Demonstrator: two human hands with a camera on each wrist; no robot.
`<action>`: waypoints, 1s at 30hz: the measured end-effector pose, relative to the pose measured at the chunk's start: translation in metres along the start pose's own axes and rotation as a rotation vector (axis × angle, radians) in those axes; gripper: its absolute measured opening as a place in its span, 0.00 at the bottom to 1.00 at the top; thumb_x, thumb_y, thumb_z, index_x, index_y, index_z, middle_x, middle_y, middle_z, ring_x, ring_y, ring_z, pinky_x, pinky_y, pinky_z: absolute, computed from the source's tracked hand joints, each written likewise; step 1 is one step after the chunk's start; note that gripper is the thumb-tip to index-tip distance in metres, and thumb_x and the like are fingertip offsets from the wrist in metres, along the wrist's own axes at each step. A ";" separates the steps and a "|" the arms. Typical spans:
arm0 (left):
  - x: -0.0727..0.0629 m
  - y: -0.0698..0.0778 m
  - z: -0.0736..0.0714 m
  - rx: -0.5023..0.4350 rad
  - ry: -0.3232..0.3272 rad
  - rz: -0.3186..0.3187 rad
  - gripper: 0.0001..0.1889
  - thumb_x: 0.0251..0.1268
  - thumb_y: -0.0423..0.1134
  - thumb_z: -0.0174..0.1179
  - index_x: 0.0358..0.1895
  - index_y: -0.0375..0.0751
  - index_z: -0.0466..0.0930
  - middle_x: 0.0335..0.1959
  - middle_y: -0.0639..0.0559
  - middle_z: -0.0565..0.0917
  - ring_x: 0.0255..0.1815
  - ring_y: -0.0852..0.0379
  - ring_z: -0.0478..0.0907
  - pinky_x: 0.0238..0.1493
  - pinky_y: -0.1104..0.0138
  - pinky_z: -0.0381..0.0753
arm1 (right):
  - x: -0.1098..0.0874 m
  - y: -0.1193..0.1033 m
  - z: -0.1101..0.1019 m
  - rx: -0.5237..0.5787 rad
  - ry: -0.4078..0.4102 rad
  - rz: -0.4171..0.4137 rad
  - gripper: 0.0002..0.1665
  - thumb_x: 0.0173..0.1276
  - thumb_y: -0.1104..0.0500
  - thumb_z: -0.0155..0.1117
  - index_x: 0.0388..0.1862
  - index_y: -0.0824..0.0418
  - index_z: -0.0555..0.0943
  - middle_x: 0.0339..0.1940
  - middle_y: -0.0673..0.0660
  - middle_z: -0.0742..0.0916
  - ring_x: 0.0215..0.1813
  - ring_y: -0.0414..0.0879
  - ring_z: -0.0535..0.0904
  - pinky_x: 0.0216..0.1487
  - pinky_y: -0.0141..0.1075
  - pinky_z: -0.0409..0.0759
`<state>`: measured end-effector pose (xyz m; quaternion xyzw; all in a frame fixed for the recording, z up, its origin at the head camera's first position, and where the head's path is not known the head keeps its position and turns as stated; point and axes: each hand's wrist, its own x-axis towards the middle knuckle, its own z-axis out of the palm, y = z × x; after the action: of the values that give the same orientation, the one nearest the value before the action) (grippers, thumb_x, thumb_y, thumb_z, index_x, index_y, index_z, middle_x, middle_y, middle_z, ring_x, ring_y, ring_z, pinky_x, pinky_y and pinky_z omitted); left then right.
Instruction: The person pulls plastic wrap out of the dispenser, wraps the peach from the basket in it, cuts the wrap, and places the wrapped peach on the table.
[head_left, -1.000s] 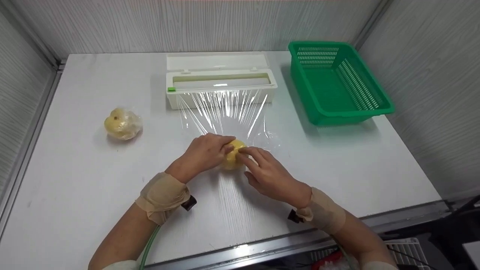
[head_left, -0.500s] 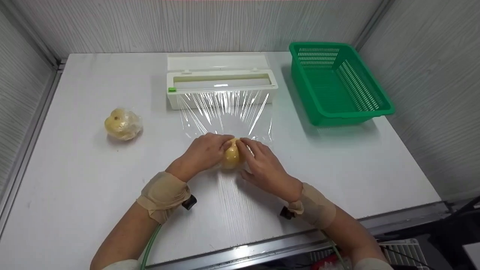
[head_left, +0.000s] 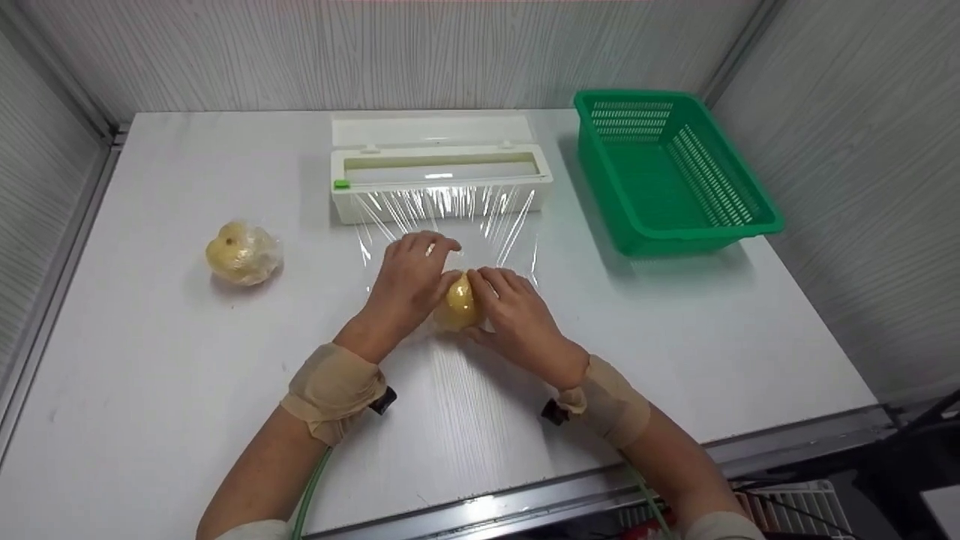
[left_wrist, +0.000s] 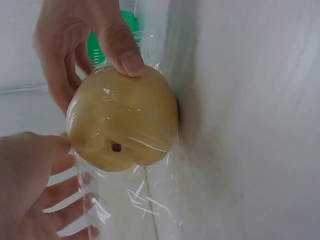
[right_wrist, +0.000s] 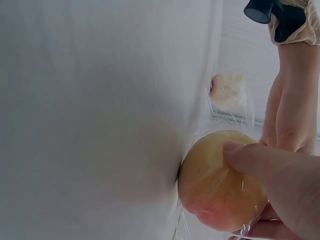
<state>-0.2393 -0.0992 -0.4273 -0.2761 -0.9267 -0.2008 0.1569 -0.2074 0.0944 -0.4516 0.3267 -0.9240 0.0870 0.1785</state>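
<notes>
Well inside table edges [head_left: 450, 495], right fingers [head_left: 495, 282] gripping fruit [head_left: 459, 304], basket [head_left: 701, 232] apart

I see my fruit [right_wrist: 215, 195] yellow, blushed pink-red, under clear film [left_wrist: 157, 200]; the other fruit [head_left: 229, 253] is yellow. The box [head_left: 439, 151] is white with a green tab [head_left: 341, 184], the basket [head_left: 671, 231] solid green, the worktop [head_left: 180, 375] white, the wall [head_left: 337, 60] pale grey with streaky wood grain, my wrist wraps [head_left: 334, 391] tan.
</notes>
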 end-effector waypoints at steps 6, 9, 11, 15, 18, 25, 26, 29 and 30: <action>-0.009 0.015 -0.005 0.280 0.124 0.167 0.18 0.52 0.26 0.69 0.46 0.40 0.77 0.43 0.45 0.78 0.48 0.45 0.75 0.51 0.57 0.77 | 0.003 0.001 0.001 0.036 -0.023 -0.008 0.46 0.54 0.44 0.78 0.66 0.64 0.71 0.57 0.58 0.81 0.61 0.54 0.77 0.62 0.46 0.77; -0.015 0.023 -0.010 0.220 0.003 0.159 0.18 0.55 0.30 0.69 0.49 0.34 0.76 0.43 0.42 0.79 0.44 0.46 0.77 0.43 0.58 0.82 | 0.005 0.003 0.000 0.058 -0.058 -0.005 0.46 0.53 0.44 0.79 0.66 0.62 0.71 0.57 0.58 0.81 0.61 0.55 0.77 0.61 0.47 0.78; -0.018 0.026 -0.013 0.151 -0.072 0.129 0.20 0.58 0.34 0.70 0.51 0.32 0.75 0.44 0.40 0.78 0.44 0.45 0.78 0.41 0.58 0.83 | 0.008 0.005 -0.001 0.087 -0.081 -0.001 0.45 0.54 0.44 0.78 0.65 0.63 0.72 0.57 0.58 0.82 0.61 0.55 0.77 0.61 0.47 0.77; -0.019 0.025 -0.011 0.089 -0.128 0.088 0.25 0.56 0.38 0.72 0.54 0.32 0.74 0.47 0.39 0.77 0.46 0.43 0.77 0.41 0.56 0.83 | 0.015 0.012 -0.001 0.155 -0.118 -0.003 0.41 0.55 0.45 0.78 0.62 0.63 0.75 0.56 0.58 0.83 0.60 0.54 0.77 0.63 0.46 0.77; -0.016 0.022 -0.006 0.115 -0.149 0.065 0.31 0.52 0.41 0.75 0.57 0.35 0.72 0.51 0.40 0.76 0.50 0.42 0.76 0.45 0.53 0.83 | 0.021 0.018 -0.004 0.187 -0.144 -0.016 0.39 0.55 0.46 0.78 0.61 0.65 0.76 0.54 0.58 0.83 0.58 0.55 0.78 0.62 0.45 0.77; -0.009 0.015 0.012 0.182 -0.107 0.058 0.39 0.48 0.43 0.77 0.62 0.36 0.67 0.57 0.41 0.74 0.57 0.42 0.74 0.52 0.52 0.81 | 0.037 0.032 -0.013 0.252 -0.237 -0.009 0.37 0.56 0.48 0.76 0.59 0.67 0.78 0.53 0.60 0.84 0.53 0.54 0.79 0.58 0.43 0.78; -0.009 0.014 0.014 0.192 -0.100 0.059 0.41 0.46 0.43 0.78 0.63 0.36 0.67 0.57 0.41 0.74 0.58 0.43 0.74 0.53 0.52 0.80 | 0.039 0.034 -0.013 0.265 -0.254 -0.005 0.36 0.57 0.48 0.76 0.59 0.67 0.78 0.53 0.60 0.84 0.53 0.54 0.78 0.58 0.43 0.78; -0.008 0.012 0.019 0.220 -0.092 0.059 0.44 0.42 0.45 0.80 0.64 0.36 0.66 0.58 0.41 0.73 0.58 0.43 0.74 0.54 0.53 0.80 | 0.043 0.038 -0.014 0.300 -0.306 0.009 0.36 0.58 0.48 0.75 0.59 0.67 0.78 0.53 0.60 0.84 0.53 0.54 0.78 0.56 0.43 0.78; -0.008 0.012 0.019 0.219 -0.092 0.057 0.45 0.41 0.45 0.81 0.64 0.36 0.66 0.58 0.41 0.73 0.58 0.43 0.74 0.54 0.53 0.79 | 0.044 0.039 -0.013 0.309 -0.320 0.014 0.35 0.58 0.48 0.75 0.59 0.67 0.78 0.53 0.60 0.84 0.52 0.54 0.77 0.55 0.43 0.78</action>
<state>-0.2298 -0.0846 -0.4440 -0.2924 -0.9411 -0.0808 0.1492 -0.2603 0.1025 -0.4239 0.3535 -0.9184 0.1761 -0.0231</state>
